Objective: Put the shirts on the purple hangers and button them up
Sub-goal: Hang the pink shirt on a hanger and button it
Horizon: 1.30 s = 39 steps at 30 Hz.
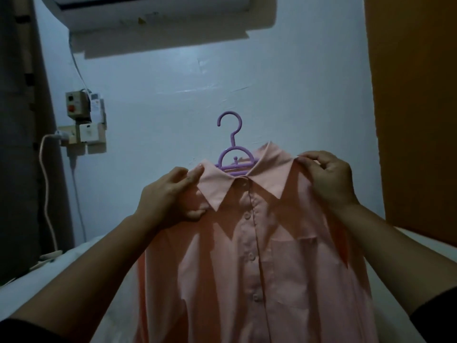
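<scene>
A peach-pink collared shirt [272,263] hangs in front of me on a purple hanger [230,144], whose hook sticks up above the collar. The placket looks closed, with several buttons showing down the front. My left hand [168,196] grips the shirt's left shoulder just beside the collar, thumb underneath. My right hand [329,177] pinches the fabric at the right shoulder near the collar's edge. The hanger's arms are hidden inside the shirt.
A pale wall is behind, with an air conditioner [158,13] at the top and switch boxes [81,120] with a cable on the left. An orange panel [415,107] stands on the right. A white surface [61,273] lies below.
</scene>
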Motion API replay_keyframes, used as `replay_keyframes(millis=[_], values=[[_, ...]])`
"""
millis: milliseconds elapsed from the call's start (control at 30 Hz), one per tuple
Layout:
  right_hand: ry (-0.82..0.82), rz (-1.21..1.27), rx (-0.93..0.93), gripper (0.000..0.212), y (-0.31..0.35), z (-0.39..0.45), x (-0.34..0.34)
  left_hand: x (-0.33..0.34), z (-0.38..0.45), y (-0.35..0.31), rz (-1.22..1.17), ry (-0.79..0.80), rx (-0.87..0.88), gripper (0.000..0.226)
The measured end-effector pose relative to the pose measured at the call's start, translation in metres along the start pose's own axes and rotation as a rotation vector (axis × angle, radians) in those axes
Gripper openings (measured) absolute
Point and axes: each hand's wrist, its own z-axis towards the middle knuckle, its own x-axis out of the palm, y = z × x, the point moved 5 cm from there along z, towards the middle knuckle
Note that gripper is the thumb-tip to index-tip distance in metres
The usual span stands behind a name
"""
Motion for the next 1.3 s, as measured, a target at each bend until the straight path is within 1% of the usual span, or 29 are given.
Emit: replay_keyframes(millis=[33, 67, 100, 167, 233, 300, 400, 467, 567, 667, 700, 800, 933, 1033, 1167, 1300], values=[[0.018, -0.063, -0.098, 0.015, 0.003, -0.001, 0.004, 0.001, 0.0, 0.004, -0.002, 0.011, -0.01, 0.096], [0.07, -0.133, -0.168, 0.025, 0.004, -0.004, 0.009, 0.002, 0.0, 0.008, -0.001, 0.022, -0.019, 0.097], [0.147, -0.217, -0.191, 0.037, 0.0, -0.006, 0.015, 0.003, 0.0, 0.011, -0.003, 0.035, -0.034, 0.099], [0.342, -0.434, -0.211, 0.069, -0.014, -0.014, 0.026, 0.002, -0.001, 0.018, -0.004, 0.068, -0.103, 0.108], [0.527, -0.634, -0.249, 0.095, -0.031, -0.026, 0.037, 0.003, -0.003, 0.024, -0.011, 0.139, -0.172, 0.126], [0.628, -0.758, -0.297, 0.11, -0.044, -0.039, 0.048, 0.007, -0.009, 0.025, -0.026, 0.206, -0.199, 0.137], [0.72, -0.914, -0.378, 0.118, -0.054, -0.059, 0.07, 0.015, -0.016, 0.022, -0.05, 0.277, -0.21, 0.14], [0.756, -0.952, -0.373, 0.118, -0.061, -0.073, 0.083, 0.02, -0.023, 0.022, -0.058, 0.299, -0.217, 0.14], [0.756, -0.901, -0.319, 0.115, -0.071, -0.094, 0.106, 0.022, -0.032, 0.028, -0.016, 0.3, -0.205, 0.135], [0.725, -0.79, -0.259, 0.11, -0.073, -0.098, 0.129, 0.022, -0.041, 0.039, 0.117, 0.232, -0.095, 0.129], [0.73, -0.765, -0.233, 0.107, -0.072, -0.096, 0.138, 0.023, -0.045, 0.044, 0.17, 0.234, -0.064, 0.127], [0.766, -0.718, -0.181, 0.096, -0.067, -0.09, 0.171, 0.025, -0.059, 0.067, 0.248, 0.246, -0.069, 0.123], [0.773, -0.688, -0.183, 0.09, -0.055, -0.091, 0.226, 0.016, -0.077, 0.099, 0.296, 0.193, -0.141, 0.115], [0.778, -0.653, -0.178, 0.083, -0.044, -0.099, 0.273, 0.012, -0.092, 0.127, 0.324, 0.215, -0.214, 0.111], [0.807, -0.552, -0.143, 0.069, -0.029, -0.117, 0.34, 0.01, -0.116, 0.171, 0.354, 0.298, -0.4, 0.102], [0.923, -0.417, -0.056, 0.06, -0.012, -0.147, 0.408, 0.01, -0.147, 0.219, 0.362, 0.33, -0.603, 0.101]])
